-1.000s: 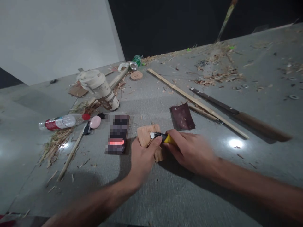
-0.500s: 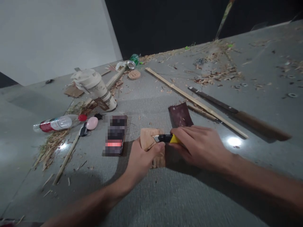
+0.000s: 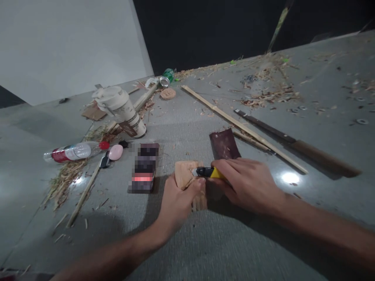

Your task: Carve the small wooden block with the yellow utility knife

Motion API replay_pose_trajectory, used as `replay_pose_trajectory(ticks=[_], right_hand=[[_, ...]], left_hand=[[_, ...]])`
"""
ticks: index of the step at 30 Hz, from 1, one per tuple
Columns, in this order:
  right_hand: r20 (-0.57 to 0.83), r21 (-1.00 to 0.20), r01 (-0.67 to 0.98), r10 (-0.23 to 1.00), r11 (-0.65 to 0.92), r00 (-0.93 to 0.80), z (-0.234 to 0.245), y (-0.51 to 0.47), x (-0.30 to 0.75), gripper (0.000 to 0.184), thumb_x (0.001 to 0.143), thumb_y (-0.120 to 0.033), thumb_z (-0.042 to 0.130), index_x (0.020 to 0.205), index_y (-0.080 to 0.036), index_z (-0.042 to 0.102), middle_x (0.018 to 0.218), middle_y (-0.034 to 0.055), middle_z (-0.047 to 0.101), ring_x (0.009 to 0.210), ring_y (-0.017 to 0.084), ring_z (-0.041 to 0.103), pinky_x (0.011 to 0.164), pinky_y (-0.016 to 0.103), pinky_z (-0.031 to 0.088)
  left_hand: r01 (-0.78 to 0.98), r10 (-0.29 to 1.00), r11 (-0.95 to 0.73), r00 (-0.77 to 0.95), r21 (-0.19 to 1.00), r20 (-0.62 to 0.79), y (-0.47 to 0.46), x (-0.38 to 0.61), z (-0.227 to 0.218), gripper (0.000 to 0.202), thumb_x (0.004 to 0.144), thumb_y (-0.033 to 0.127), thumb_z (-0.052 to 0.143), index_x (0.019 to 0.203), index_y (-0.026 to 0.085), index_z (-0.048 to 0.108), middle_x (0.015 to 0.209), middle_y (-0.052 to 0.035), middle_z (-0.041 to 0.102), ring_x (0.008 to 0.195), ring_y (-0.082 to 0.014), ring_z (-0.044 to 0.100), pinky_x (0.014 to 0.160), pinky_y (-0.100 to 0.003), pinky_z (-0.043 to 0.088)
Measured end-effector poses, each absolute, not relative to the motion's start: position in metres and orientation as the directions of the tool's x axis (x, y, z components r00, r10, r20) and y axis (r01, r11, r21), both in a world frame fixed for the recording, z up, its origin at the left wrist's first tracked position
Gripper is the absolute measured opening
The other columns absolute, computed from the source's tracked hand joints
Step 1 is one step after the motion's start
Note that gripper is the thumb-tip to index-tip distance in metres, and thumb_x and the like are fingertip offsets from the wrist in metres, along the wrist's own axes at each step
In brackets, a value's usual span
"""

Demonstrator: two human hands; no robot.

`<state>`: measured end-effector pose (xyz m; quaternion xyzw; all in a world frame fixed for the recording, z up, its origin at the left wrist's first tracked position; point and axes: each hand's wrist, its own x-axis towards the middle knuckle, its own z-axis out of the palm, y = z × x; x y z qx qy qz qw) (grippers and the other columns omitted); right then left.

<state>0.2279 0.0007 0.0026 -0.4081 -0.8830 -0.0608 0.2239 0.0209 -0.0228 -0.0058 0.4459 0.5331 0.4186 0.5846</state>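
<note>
My left hand (image 3: 179, 201) is closed around a small pale block of wood (image 3: 184, 173), its thumb lying across the near face. In my right hand (image 3: 244, 181) is a yellow and black utility knife (image 3: 209, 172), gripped by its handle. The short blade points left and touches the wood's surface just above my left thumb. Part of the block is hidden behind my fingers. Beyond my right hand lies a dark maroon sheet, perhaps sandpaper (image 3: 225, 144), sprinkled with wood dust.
Left of my hands lie a phone (image 3: 145, 166), a plastic bottle (image 3: 74, 151) and a lidded paper cup (image 3: 123, 111). A green can (image 3: 166, 78) is at the back. A long wooden strip (image 3: 228, 117) and a saw-like tool with a wooden handle (image 3: 325, 156) lie to the right, among scattered shavings.
The whole view has shifted slightly. Both hands keep their hold on the wood and the knife, and the blade stays at nearly the same spot on the block.
</note>
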Motion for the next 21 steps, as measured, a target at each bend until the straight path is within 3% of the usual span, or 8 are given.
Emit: replay_pose_trajectory(ticks=[3, 10, 21], right_hand=[[0.443, -0.020, 0.710, 0.643, 0.704, -0.625, 0.007, 0.007, 0.236, 0.029, 0.109, -0.037, 0.046, 0.094, -0.018, 0.062, 0.076, 0.0024, 0.069, 0.067, 0.019, 0.064, 0.065, 0.034, 0.037], [0.426, 0.085, 0.650, 0.562, 0.755, -0.709, 0.016, 0.017, 0.251, 0.030, 0.109, -0.041, 0.050, 0.091, -0.020, 0.061, 0.076, 0.0016, 0.067, 0.067, 0.018, 0.061, 0.067, 0.035, 0.036], [0.483, -0.016, 0.660, 0.584, 0.751, -0.653, 0.010, 0.008, 0.240, 0.027, 0.108, -0.037, 0.050, 0.092, -0.018, 0.062, 0.075, 0.0027, 0.067, 0.065, 0.018, 0.061, 0.062, 0.034, 0.036]], left_hand=[[0.004, 0.959, 0.248, 0.138, 0.969, -0.246, -0.022, 0.019, -0.004, 0.031, 0.084, 0.042, 0.082, 0.097, 0.016, 0.073, 0.084, -0.0029, 0.070, 0.072, -0.0143, 0.067, 0.065, -0.023, 0.057], [-0.136, 0.880, 0.413, 0.316, 0.901, -0.356, -0.017, 0.016, -0.003, 0.042, 0.080, 0.043, 0.087, 0.102, 0.014, 0.067, 0.079, -0.0047, 0.072, 0.067, -0.0178, 0.074, 0.060, -0.026, 0.061], [-0.178, 0.889, 0.407, 0.304, 0.896, -0.343, -0.012, 0.010, -0.005, 0.039, 0.079, 0.038, 0.089, 0.103, 0.014, 0.068, 0.082, -0.0045, 0.074, 0.068, -0.0169, 0.074, 0.064, -0.027, 0.063]])
